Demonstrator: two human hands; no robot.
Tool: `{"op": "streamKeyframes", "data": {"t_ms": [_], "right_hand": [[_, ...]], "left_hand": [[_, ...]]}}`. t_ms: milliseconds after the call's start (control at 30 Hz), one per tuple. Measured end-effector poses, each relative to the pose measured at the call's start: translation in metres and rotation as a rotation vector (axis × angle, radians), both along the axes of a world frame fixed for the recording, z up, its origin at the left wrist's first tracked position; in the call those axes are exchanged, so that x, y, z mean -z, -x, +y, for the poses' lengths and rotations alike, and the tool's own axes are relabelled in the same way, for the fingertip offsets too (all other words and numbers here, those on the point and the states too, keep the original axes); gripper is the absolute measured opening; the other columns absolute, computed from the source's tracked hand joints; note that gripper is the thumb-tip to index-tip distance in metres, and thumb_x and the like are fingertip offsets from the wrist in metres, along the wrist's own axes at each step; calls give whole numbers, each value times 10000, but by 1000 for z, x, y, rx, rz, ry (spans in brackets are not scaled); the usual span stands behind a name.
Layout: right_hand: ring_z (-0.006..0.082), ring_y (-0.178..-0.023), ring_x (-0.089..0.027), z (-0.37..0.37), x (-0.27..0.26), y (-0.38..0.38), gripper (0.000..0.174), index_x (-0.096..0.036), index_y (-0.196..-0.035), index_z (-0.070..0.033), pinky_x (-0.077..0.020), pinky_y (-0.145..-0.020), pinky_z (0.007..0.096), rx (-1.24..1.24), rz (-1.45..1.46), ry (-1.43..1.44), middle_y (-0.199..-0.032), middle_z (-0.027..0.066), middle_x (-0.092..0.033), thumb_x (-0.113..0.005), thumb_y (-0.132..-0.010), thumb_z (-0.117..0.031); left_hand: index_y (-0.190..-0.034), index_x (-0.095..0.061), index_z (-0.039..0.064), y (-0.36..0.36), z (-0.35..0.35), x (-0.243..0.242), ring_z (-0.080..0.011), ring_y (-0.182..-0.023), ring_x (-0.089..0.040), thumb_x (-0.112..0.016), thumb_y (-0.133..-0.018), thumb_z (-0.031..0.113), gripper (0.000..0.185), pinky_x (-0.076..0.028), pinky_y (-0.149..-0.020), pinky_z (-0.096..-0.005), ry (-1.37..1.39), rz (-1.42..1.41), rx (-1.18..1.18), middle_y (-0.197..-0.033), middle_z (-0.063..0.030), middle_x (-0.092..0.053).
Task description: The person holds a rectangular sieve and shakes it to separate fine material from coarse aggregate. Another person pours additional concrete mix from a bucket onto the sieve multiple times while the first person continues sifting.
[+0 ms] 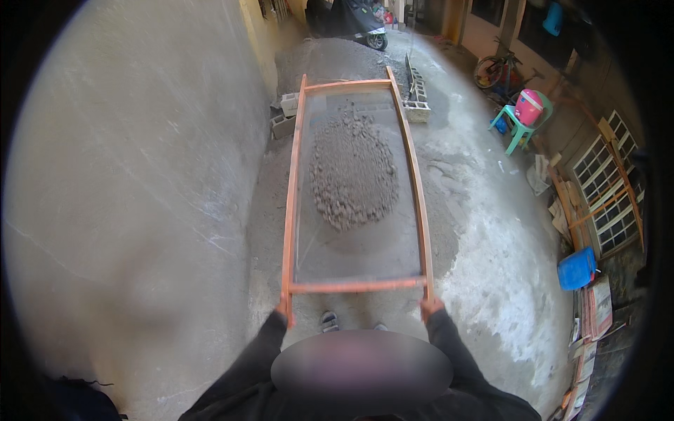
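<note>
A long wooden-framed mesh screen [358, 287] stretches out in front of me, its two side rails extending past the near crossbar as handles. My left hand [284, 307] is closed round the left rail's end, and my right hand [430, 308] grips the right one. On the mesh lies a rounded patch of grey sand and gravel [355, 168], with coarser lumps along its near edge. The far end of the frame is close to hollow concrete blocks [417, 112] on the right and more blocks [284, 126] on the left.
A plastered wall [131, 158] runs along the left. Beyond the screen are a gravel pile [337, 52] and a covered motorcycle [353, 18]. At right stand a green chair [509, 129] with a pink water jug [528, 107], a bicycle [495, 71] and a blue jerrycan [576, 268].
</note>
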State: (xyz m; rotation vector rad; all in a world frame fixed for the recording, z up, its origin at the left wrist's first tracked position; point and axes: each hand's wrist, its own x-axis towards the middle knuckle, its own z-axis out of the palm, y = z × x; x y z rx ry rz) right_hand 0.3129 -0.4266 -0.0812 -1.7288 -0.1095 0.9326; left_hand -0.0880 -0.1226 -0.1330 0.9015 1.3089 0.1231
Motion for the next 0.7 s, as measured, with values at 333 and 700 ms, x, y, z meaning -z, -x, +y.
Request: {"op": "streamKeyframes", "data": {"t_ms": [333,700], "right_hand": [[179,-399,-514,-36,39,38,188,-521,-792,-29,-423,-360,316,-18,-108,305,-543,66,-512,-617,-641,-88],[187,-403,-449,109,-51,-45,108,-534,-681,-46,-361,-369,349,65,-42,364,-517,49,-462,-553,-737,-135]], "left_hand": [[-613,-524,94,25,-48,80,-229,-365,-461,-252,-679,807,766,-360,-348,-346,-181,131,-123,-406,-61,-422],[-1019,-489,-13,-83,103,-80,-273,-465,-508,-329,-547,875,1018,-427,-415,-398,-98,219,-30,-615,-137,-515]]}}
